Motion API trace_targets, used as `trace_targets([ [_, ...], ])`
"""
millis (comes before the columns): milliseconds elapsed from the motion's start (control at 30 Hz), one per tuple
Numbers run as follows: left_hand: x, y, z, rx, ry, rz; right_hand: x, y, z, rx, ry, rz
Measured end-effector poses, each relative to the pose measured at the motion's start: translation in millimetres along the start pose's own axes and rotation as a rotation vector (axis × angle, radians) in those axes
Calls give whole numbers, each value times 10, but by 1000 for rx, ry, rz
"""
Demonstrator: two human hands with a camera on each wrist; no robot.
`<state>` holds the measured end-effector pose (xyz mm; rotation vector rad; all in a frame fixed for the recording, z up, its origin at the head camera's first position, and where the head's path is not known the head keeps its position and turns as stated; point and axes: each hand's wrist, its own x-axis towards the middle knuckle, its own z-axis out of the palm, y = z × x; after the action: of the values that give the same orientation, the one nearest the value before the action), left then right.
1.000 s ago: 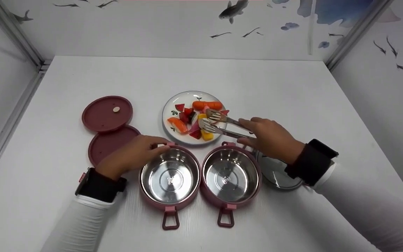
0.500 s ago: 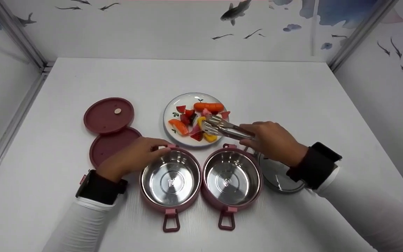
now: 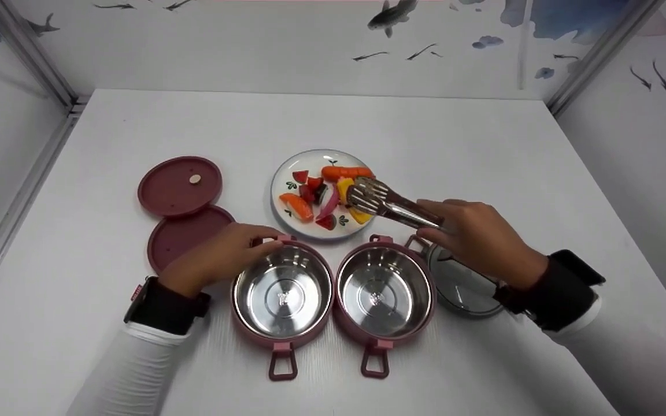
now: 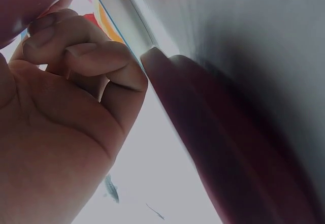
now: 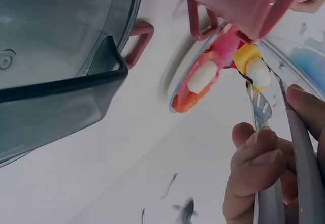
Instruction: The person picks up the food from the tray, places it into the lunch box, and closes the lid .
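Note:
My right hand [image 3: 477,240] grips metal tongs [image 3: 393,208] over the white plate [image 3: 278,193] of toy food. The tong tips are pressed together on a yellow piece [image 5: 251,64] just above the plate. An orange carrot [image 3: 344,172] and a salmon sushi piece [image 3: 295,206] lie on the plate. My left hand [image 3: 217,260] has its fingers [image 4: 86,61] curled at the far-left rim of the left pink steel-lined bowl [image 3: 282,297]. The right pink bowl [image 3: 382,292] stands beside it. Both bowls hold nothing.
Two dark red lids [image 3: 180,186] overlap on the table left of the plate. A grey see-through lid [image 3: 463,289] lies under my right wrist, next to the right bowl. White walls close the table on three sides.
The tongs went from open over the food to pressed together on the yellow piece. My right hand has drawn back to the right. The left hand has stayed put.

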<state>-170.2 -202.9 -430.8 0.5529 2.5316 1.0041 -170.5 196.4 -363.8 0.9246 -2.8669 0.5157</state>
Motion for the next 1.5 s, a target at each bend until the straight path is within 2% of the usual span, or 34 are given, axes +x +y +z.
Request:
trace_targets([
  [167,18,-3,-12,13,18,17,-241,-61,-116,1,55,-16],
  [333,9,-28,16,17,9,16,-508,-127,-152,-7,60,-53],
  [500,10,-36,29,12,12,18,-713,-153,-142,3,-4,-59],
  [633,10,-31,46,6,4,16,-800,-161,-112,14,-113,-23],
  [767,4,-37,44,8,-3,6,-809,-170,-98,40,-198,-16],
  [1100,-6,-29,27,-10,1,2,-693,-229,-64,17,-296,-55],
  [1500,-2,-15,3,29,3,34,-647,-238,-85,5,-294,-65],
])
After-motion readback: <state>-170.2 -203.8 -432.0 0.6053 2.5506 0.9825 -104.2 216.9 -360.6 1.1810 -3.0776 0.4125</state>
